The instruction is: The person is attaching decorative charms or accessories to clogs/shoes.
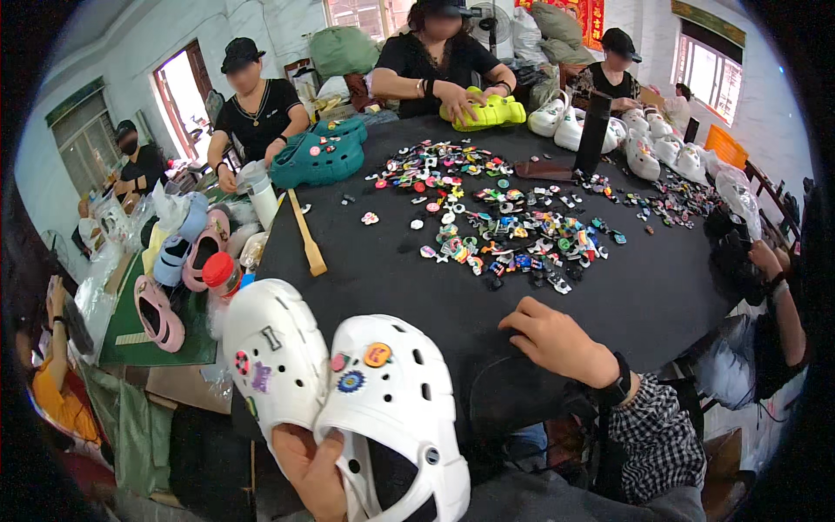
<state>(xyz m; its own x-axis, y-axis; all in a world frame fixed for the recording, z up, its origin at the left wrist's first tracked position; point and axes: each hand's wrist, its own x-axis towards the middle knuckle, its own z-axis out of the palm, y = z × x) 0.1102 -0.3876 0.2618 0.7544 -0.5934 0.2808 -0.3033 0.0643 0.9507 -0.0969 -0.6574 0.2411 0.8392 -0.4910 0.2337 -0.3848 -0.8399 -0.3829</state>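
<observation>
My left hand (311,470) grips a pair of white clogs (348,391) side by side at the near edge of the black table (391,270), thumb pressed between them. Both clogs carry small colourful charms pushed into their holes. My right hand (557,341) rests palm down on the table to the right of the clogs, fingers apart and holding nothing. It wears a black wristband and a checked sleeve. A wide scatter of colourful shoe charms (513,230) lies on the table beyond my right hand.
Other people work around the table: one handles teal clogs (320,155), one yellow-green clogs (487,111), one white clogs (644,143). A wooden stick (306,233), a black upright bottle (593,132) and pink and blue clogs (187,261) at the left are nearby.
</observation>
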